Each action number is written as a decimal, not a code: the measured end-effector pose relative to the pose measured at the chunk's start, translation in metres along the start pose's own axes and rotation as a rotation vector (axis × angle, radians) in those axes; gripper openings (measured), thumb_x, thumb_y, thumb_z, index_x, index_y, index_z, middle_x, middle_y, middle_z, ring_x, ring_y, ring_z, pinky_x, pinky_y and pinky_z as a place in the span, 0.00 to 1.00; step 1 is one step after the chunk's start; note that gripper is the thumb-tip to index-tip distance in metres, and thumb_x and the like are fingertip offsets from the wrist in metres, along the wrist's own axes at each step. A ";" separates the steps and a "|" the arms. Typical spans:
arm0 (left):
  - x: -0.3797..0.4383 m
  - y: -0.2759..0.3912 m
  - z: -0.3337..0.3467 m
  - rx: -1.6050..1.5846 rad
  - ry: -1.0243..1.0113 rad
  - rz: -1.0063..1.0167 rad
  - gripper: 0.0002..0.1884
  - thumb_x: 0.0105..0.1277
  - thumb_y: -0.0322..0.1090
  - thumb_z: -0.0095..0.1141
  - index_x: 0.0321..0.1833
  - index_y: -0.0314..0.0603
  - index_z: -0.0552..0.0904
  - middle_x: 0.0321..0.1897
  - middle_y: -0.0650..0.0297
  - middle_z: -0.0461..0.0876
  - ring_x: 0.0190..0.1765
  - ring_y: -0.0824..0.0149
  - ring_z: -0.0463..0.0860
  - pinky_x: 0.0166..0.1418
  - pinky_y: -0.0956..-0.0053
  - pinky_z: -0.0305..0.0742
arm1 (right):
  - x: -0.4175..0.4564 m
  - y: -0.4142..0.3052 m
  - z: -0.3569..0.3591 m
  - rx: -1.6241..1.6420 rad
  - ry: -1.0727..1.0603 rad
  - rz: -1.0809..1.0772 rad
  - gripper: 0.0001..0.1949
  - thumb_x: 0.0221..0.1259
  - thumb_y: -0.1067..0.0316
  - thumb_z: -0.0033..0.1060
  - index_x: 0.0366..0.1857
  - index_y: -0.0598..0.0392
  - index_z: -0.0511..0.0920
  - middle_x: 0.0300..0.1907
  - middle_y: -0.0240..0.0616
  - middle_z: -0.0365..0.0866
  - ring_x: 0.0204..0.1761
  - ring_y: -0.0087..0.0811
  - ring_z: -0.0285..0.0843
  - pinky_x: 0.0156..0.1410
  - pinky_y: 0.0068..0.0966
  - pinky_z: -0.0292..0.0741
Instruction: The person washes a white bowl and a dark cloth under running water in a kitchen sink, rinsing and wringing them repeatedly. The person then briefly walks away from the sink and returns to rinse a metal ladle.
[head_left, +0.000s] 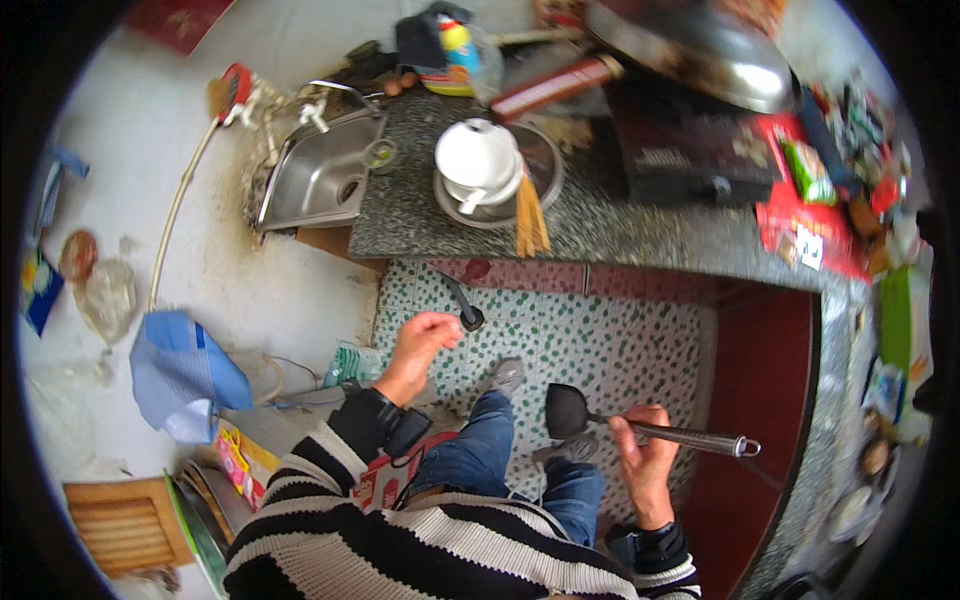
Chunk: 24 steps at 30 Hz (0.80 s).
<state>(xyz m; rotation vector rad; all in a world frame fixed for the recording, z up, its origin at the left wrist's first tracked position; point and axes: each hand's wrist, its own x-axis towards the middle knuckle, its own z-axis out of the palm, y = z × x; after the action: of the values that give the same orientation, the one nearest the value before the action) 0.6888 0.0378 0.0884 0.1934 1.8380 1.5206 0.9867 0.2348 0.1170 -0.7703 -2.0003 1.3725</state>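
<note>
A spatula with a black blade and a metal handle (709, 438) lies across my right hand (649, 457), gripped between the thumb and fingers. Its blade points left, over the tiled floor, and the ring at the handle's end points right. My left hand (416, 352) is raised in front of my body with its fingers curled together, and nothing shows in it. On the granite counter (412, 191) ahead, a white bowl-shaped vessel (474, 154) sits in a metal basin (553, 180). Wooden chopsticks (531, 221) lean over the basin's front rim.
A steel sink (319, 180) is set left of the counter. A large wok (697, 60) stands at the back right, behind a black cooktop (697, 165). Red packaging (814, 232) lies near the counter corner. A black drain hose (461, 296) enters the floor.
</note>
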 end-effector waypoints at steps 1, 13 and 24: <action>0.005 0.010 -0.020 -0.041 0.047 0.021 0.10 0.67 0.33 0.59 0.45 0.33 0.80 0.36 0.62 0.83 0.40 0.71 0.81 0.48 0.76 0.76 | 0.012 -0.020 0.014 0.011 -0.039 -0.057 0.09 0.54 0.76 0.69 0.32 0.59 0.75 0.29 0.37 0.76 0.31 0.28 0.74 0.36 0.24 0.71; 0.084 0.153 -0.232 -0.786 0.183 0.246 0.21 0.73 0.43 0.49 0.58 0.30 0.73 0.56 0.53 0.77 0.58 0.59 0.78 0.64 0.65 0.72 | 0.177 -0.218 0.228 0.228 -0.045 -0.396 0.11 0.51 0.79 0.71 0.34 0.61 0.75 0.32 0.39 0.80 0.35 0.30 0.77 0.42 0.25 0.75; 0.136 0.167 -0.295 -0.803 0.306 0.198 0.26 0.74 0.45 0.45 0.67 0.32 0.66 0.65 0.50 0.71 0.63 0.56 0.74 0.67 0.63 0.69 | 0.285 -0.245 0.360 0.164 -0.080 -0.321 0.08 0.59 0.70 0.70 0.32 0.59 0.77 0.24 0.32 0.79 0.27 0.18 0.74 0.35 0.18 0.73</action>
<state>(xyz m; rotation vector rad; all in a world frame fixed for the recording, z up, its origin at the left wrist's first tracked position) 0.3562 -0.0741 0.1894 -0.2605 1.2979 2.4044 0.5000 0.1540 0.2822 -0.3091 -1.9407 1.3698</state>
